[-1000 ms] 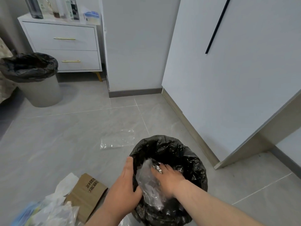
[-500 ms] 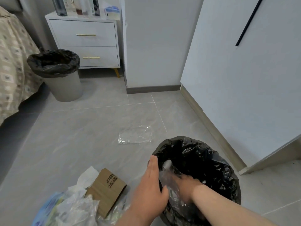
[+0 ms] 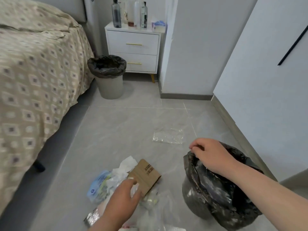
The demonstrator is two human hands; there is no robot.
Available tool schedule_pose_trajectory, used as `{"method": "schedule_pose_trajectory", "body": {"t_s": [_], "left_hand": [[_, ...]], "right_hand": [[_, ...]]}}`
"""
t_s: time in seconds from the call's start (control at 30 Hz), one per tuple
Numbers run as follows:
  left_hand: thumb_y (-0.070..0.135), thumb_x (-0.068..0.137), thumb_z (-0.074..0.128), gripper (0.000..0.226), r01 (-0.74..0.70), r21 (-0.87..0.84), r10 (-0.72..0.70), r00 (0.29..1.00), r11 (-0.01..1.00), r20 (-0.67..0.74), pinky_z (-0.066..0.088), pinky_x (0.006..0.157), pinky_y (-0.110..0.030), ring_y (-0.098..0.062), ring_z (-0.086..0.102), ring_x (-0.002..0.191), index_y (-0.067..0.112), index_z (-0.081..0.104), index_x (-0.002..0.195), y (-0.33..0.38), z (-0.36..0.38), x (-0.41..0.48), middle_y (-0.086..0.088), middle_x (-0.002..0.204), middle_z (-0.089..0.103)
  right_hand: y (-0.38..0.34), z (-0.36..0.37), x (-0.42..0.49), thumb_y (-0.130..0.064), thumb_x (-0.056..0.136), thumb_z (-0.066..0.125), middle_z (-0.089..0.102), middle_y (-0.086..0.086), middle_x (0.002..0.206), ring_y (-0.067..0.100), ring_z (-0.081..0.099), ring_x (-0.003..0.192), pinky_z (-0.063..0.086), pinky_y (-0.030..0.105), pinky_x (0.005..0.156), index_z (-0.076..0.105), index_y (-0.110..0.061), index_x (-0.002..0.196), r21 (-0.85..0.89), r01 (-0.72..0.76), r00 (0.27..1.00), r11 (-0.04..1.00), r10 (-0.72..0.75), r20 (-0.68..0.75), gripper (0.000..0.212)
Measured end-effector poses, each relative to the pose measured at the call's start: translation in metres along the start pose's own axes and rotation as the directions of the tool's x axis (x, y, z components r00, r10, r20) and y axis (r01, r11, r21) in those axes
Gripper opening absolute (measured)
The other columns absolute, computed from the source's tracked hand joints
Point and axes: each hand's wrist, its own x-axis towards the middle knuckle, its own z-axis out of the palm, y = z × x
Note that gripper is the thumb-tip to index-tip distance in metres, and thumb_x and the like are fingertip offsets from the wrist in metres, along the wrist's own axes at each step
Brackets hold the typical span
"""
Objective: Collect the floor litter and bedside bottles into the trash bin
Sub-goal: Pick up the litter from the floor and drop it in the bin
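A bin lined with a black bag [image 3: 218, 195] stands at lower right; my right hand [image 3: 210, 154] pinches the bag's far rim. My left hand [image 3: 123, 199] rests on the litter pile [image 3: 108, 180] of wrappers, tissue and plastic, its fingers closing on the edge of a brown cardboard piece [image 3: 145, 175]. A clear plastic bag [image 3: 168, 136] lies flat on the tiles beyond. Several bottles [image 3: 130, 13] stand on the white nightstand [image 3: 133, 47] at the back.
A second grey bin with a black liner [image 3: 108, 77] stands in front of the nightstand beside the bed [image 3: 33, 72], which fills the left. A white wardrobe [image 3: 266, 80] runs along the right. Grey floor tiles lie between.
My right hand came out of the bag, leaving the clear plastic inside, and took the bag's rim. My left hand left the rim and went down to the litter pile. The view swung left.
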Motion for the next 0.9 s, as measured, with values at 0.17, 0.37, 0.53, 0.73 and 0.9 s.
{"method": "schedule_pose_trajectory", "body": {"t_s": [0.17, 0.37, 0.53, 0.73, 0.9], "left_hand": [[0.032, 0.088, 0.057, 0.042, 0.309, 0.005, -0.308, 0.951, 0.951, -0.037, 0.041, 0.088, -0.028, -0.018, 0.053, 0.12, 0.019, 0.05, 0.128, -0.078, -0.011, 0.008, 0.002, 0.133, 0.055], [0.052, 0.069, 0.07, 0.06, 0.398, 0.003, -0.398, 0.917, 0.917, 0.015, 0.047, 0.088, -0.032, -0.021, 0.056, 0.11, 0.023, 0.049, 0.118, -0.11, 0.015, 0.044, 0.001, 0.12, 0.058], [0.044, 0.069, 0.072, 0.045, 0.476, 0.04, -0.476, 0.879, 0.879, 0.007, 0.049, 0.085, -0.033, -0.02, 0.059, 0.1, 0.026, 0.052, 0.106, -0.122, 0.031, 0.063, 0.004, 0.106, 0.061], [0.016, 0.078, 0.068, 0.017, 0.391, -0.135, -0.397, 0.917, 0.91, -0.023, 0.042, 0.06, -0.027, -0.013, 0.056, 0.066, 0.02, 0.056, 0.065, -0.129, 0.023, 0.064, 0.004, 0.068, 0.061], [0.007, 0.076, 0.073, 0.019, 0.292, -0.33, -0.338, 0.937, 0.898, -0.091, 0.038, 0.058, -0.025, -0.015, 0.049, 0.061, 0.01, 0.059, 0.063, -0.112, -0.003, 0.059, 0.003, 0.063, 0.056]], "right_hand": [[-0.04, 0.047, 0.025, -0.021, 0.095, 0.049, 0.064, -0.014, 0.088, 0.005, 0.061, 0.078, 0.046, 0.017, 0.066, 0.066, -0.026, 0.103, 0.038, 0.073, 0.992, 0.997, -0.077, 0.096, 0.019], [-0.042, 0.096, 0.064, -0.021, 0.095, 0.047, 0.06, -0.013, 0.098, 0.008, 0.058, 0.095, 0.045, 0.019, 0.082, 0.064, -0.023, 0.112, -0.029, 0.095, 0.969, 0.995, -0.086, 0.23, 0.025], [-0.031, 0.118, 0.083, -0.021, 0.095, 0.047, 0.059, -0.013, 0.1, 0.006, 0.056, 0.094, 0.04, 0.014, 0.074, 0.063, -0.022, 0.116, -0.021, 0.062, 0.964, 0.998, -0.055, 0.259, 0.027], [-0.02, 0.128, 0.079, -0.02, 0.094, 0.048, 0.057, -0.015, 0.094, 0.005, 0.055, 0.091, 0.04, 0.015, 0.074, 0.064, -0.019, 0.115, -0.025, 0.028, 0.958, 0.999, -0.02, 0.287, 0.026], [-0.02, 0.125, 0.069, -0.021, 0.094, 0.047, 0.056, -0.012, 0.098, 0.007, 0.054, 0.092, 0.039, 0.018, 0.08, 0.064, -0.018, 0.115, -0.064, 0.027, 0.948, 0.998, -0.006, 0.317, 0.027]]}}
